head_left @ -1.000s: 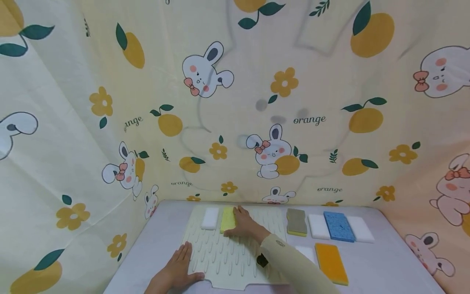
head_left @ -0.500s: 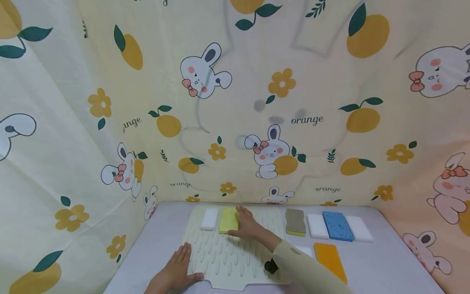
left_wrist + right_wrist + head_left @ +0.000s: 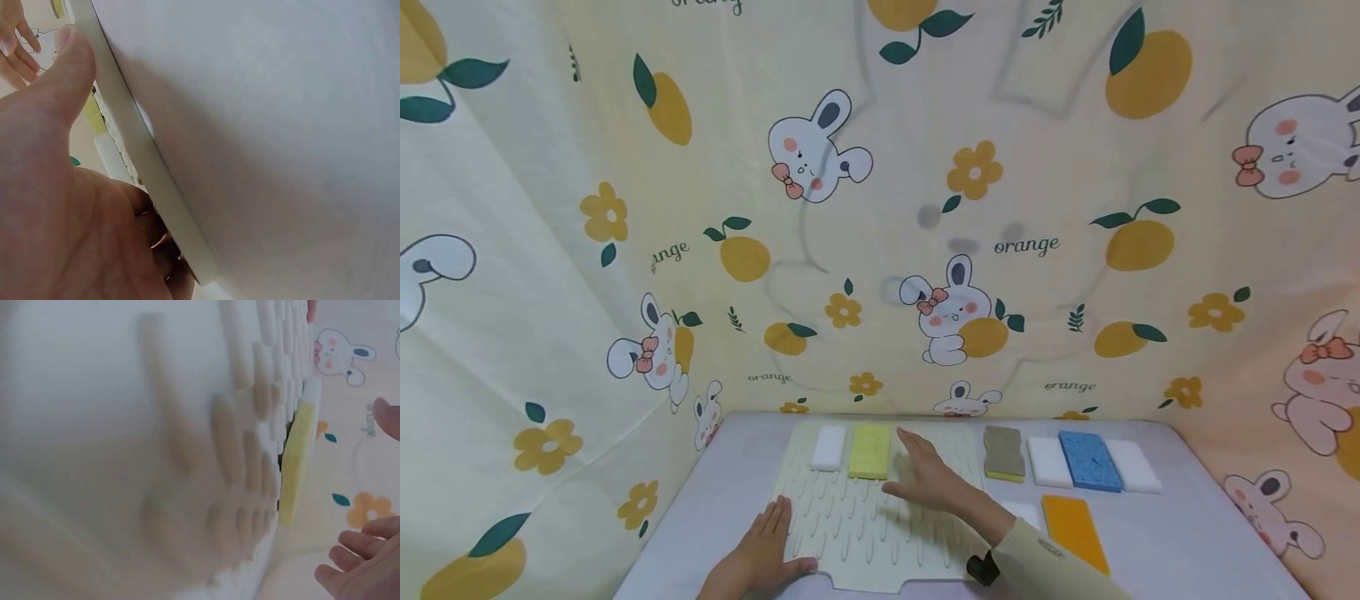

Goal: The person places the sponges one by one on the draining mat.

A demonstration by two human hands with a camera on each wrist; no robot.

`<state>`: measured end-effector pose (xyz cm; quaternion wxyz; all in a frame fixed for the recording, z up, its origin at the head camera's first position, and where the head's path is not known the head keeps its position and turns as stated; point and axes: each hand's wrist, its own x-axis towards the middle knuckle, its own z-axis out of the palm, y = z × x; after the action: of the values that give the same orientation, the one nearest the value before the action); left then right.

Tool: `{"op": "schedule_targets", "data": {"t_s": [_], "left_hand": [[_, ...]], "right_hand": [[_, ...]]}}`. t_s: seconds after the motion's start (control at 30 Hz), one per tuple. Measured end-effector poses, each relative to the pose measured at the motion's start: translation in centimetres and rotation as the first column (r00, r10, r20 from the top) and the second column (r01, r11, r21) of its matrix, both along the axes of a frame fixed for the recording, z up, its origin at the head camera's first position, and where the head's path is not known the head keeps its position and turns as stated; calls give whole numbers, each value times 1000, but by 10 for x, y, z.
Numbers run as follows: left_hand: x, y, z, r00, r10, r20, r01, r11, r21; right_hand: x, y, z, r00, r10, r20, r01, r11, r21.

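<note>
A cream ridged drying mat (image 3: 850, 546) lies on the table. My left hand (image 3: 756, 550) rests along its left edge with straight fingers, thumb at the front corner; in the left wrist view, that hand (image 3: 69, 206) touches the mat's thick rim (image 3: 134, 134). Near the mat's back lie a white sponge (image 3: 829, 448) and, just right of it, a yellow sponge (image 3: 869, 452). My right hand (image 3: 931, 482), fingers spread and holding nothing, hovers over the mat to the right of the yellow sponge. The right wrist view has a gap between the hand (image 3: 362, 562) and the yellow sponge (image 3: 297, 462).
Right of the mat stand a grey-and-yellow sponge (image 3: 1003, 454), a white sponge (image 3: 1049, 462), a blue sponge (image 3: 1091, 461) and another white one (image 3: 1135, 467). Closer in lies an orange sponge (image 3: 1075, 533) beside a partly hidden white one (image 3: 1024, 512). Printed cloth (image 3: 880, 208) walls the table.
My right hand has let go of the yellow sponge and drawn back to the right and toward me. The sponge stays on the mat. The left hand has not moved.
</note>
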<state>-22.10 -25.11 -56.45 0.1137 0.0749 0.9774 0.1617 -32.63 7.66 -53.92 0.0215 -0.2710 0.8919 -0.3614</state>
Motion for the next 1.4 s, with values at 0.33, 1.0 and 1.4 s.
{"op": "schedule_targets", "data": {"t_s": [0.33,1.0,1.4], "left_hand": [[-3,1,-1,1000,13,20,-12,1000,-27],[-4,-2,-6,1000,-14,16,14,1000,18],[-6,2,-10,1000,7,23,-6,1000,-21]], "right_hand": [[17,44,-2,1000,-6,-21,6,1000,-13],[46,117,3,992,-123,17,121,990,72],[59,161,-8,976,-208,66,199,972,126]]}}
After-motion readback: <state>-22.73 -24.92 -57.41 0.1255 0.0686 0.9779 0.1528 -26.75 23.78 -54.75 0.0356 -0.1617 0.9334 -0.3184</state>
